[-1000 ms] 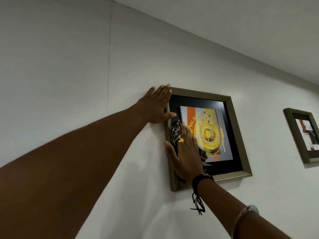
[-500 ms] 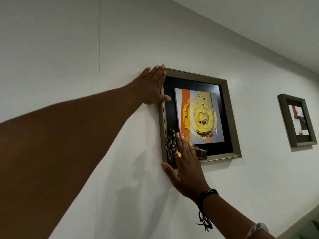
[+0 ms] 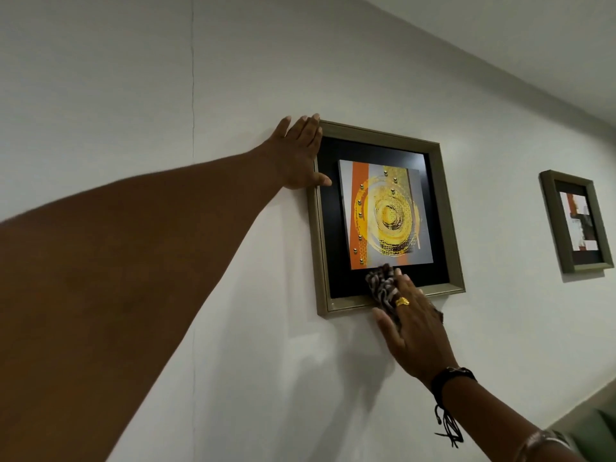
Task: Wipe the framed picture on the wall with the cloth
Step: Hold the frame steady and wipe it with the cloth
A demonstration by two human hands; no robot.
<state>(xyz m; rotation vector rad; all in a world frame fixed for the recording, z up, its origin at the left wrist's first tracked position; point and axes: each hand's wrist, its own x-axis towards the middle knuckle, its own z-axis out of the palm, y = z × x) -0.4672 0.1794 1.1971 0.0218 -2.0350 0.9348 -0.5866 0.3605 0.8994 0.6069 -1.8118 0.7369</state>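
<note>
Now mid-wipe: my right hand [image 3: 411, 331] pressing cloth [image 3: 383, 286] flat on framed picture [image 3: 446, 208] bottom edge, my left hand [image 3: 300, 155] open-palmed, steadying corner; upper glass seemingly left.

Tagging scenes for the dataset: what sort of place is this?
Probably a home living room or hallway: plain white wall hung with a gold-framed abstract picture and a second smaller framed picture; possibly green upholstery at lower right.

Setting: indoor domestic or office-type room, likely a home. Evidence: plain white painted wall [image 3: 133, 95] meeting a white ceiling [image 3: 500, 35]; two decorative abstract prints hung in matching frames, framed picture [image 3: 446, 208] nearer, second framed picture [image 3: 596, 235] further right.
</note>
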